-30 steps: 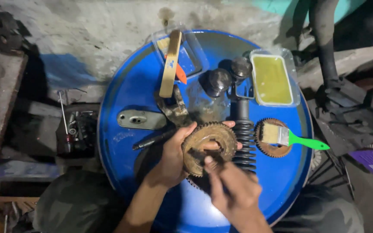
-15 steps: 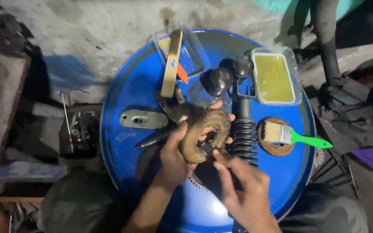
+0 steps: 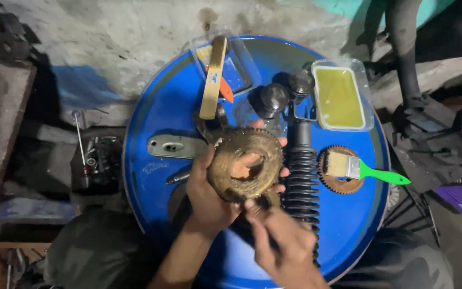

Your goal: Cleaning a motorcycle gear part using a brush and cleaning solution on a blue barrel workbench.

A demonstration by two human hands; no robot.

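Left hand (image 3: 209, 190) grips a rusty toothed gear ring (image 3: 246, 165) over the blue drum top (image 3: 156, 120), fingers through its centre hole, right hand (image 3: 284, 243) closed with fingertips pinching at its lower edge, black coil spring (image 3: 301, 179) just beside, green-handled brush (image 3: 362, 170) on another gear farther right.

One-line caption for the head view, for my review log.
Left hand holds a rusty toothed gear over a blue drum lid; right hand touches its lower edge.

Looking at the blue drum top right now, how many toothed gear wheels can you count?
2. One rusty gear is held in the left hand; another gear lies under the green-handled brush. Others may be hidden beneath the hands.
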